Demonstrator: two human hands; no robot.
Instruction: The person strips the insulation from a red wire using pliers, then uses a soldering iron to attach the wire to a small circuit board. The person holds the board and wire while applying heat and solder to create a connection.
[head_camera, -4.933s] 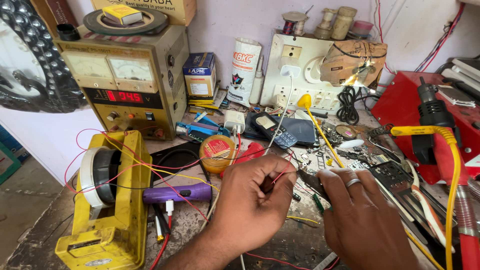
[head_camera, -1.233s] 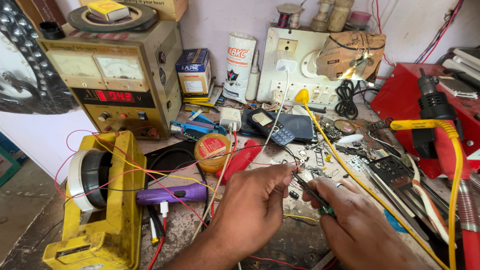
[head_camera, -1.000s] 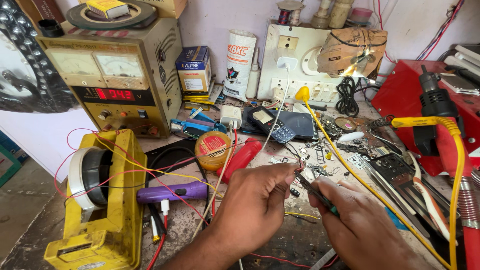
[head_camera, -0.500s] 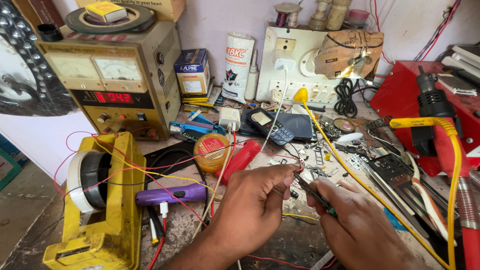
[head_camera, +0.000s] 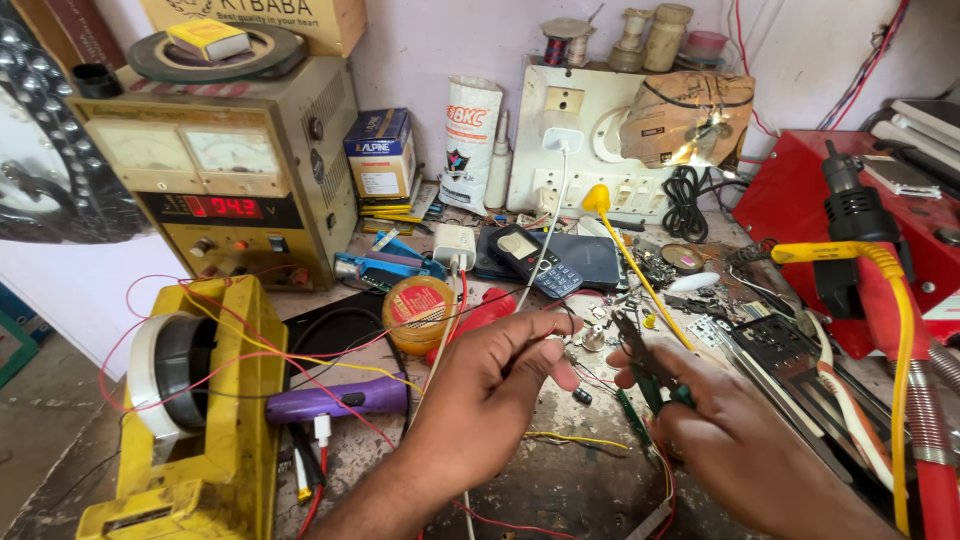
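- Fingers of my left hand (head_camera: 490, 400) are pinching shut around a thin white wire (head_camera: 548, 235) near the middle of the bench; the wire is running up from my fingertips to a white plug in the switchboard (head_camera: 580, 140) on the back wall.
- My right hand (head_camera: 745, 450) is closing around green-handled pliers (head_camera: 645, 365); their dark tips are pointing up and left toward my left thumb, stopping just beside it; I cannot tell whether the tips are gripping anything.
- Just beyond my left hand, a round tin with a yellow-and-red label (head_camera: 418, 312) is standing upright; a purple torch (head_camera: 335, 400) is lying on its side to the left of my wrist.
- At the back, a blue-and-white carton (head_camera: 380, 155) is standing on a stack of flat packets beside the tan power supply (head_camera: 215, 165); right of the carton, a tall white packet with red and dark print (head_camera: 470, 140) is leaning against the wall.
- On top of the power supply, a small yellow box (head_camera: 205, 38) is resting on a dark disc; behind it, a brown cardboard box (head_camera: 250, 15) is sitting at the top edge.
- A yellow tape dispenser (head_camera: 195, 400) is standing at the left front, with red and yellow wires looping over it.
- A dark keypad phone (head_camera: 540, 260) is lying flat behind my hands; a red case (head_camera: 850, 220) is sitting at the far right.
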